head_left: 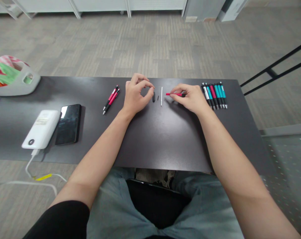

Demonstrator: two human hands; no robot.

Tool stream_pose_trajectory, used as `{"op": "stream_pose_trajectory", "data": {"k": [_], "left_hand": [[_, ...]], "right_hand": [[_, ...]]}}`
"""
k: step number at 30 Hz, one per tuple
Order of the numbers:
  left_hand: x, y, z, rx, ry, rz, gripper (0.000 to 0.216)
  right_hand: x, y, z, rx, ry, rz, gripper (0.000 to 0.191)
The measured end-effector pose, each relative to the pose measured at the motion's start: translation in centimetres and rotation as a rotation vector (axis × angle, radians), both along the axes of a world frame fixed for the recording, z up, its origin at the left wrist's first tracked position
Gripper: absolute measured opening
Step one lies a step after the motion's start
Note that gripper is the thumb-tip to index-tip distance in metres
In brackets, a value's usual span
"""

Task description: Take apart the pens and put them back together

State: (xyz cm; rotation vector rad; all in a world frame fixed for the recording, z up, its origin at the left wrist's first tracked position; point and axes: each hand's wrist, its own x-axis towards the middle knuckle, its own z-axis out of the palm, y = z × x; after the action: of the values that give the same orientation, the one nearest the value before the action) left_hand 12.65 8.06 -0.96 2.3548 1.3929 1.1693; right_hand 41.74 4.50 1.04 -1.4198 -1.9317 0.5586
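My right hand is closed round a red pen barrel with a dark end, held level just above the table. The thumb and forefinger of my left hand are pinched together. Whatever may be between those fingertips is too small to make out. Just below them lies a black pen grip section. Beside it are a tiny dark piece, perhaps a spring, and a thin white ink refill, lying lengthwise between my two hands.
Two red-and-black pens lie left of my left hand. On the right is a row of several teal, red and white pens. A black phone, a white power bank with a cable, and a white basket occupy the left side.
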Motion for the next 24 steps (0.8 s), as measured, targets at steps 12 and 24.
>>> {"op": "stream_pose_trajectory", "data": {"k": [12, 24], "left_hand": [[0.0, 0.8, -0.6, 0.016, -0.051, -0.011, 0.005], [0.2, 0.1, 0.3, -0.026, -0.026, -0.013, 0.008]], "right_hand": [[-0.3, 0.1, -0.2, -0.119, 0.106, -0.047, 0.018], [-1.1, 0.2, -0.8, -0.039, 0.129, -0.115, 0.033]]}}
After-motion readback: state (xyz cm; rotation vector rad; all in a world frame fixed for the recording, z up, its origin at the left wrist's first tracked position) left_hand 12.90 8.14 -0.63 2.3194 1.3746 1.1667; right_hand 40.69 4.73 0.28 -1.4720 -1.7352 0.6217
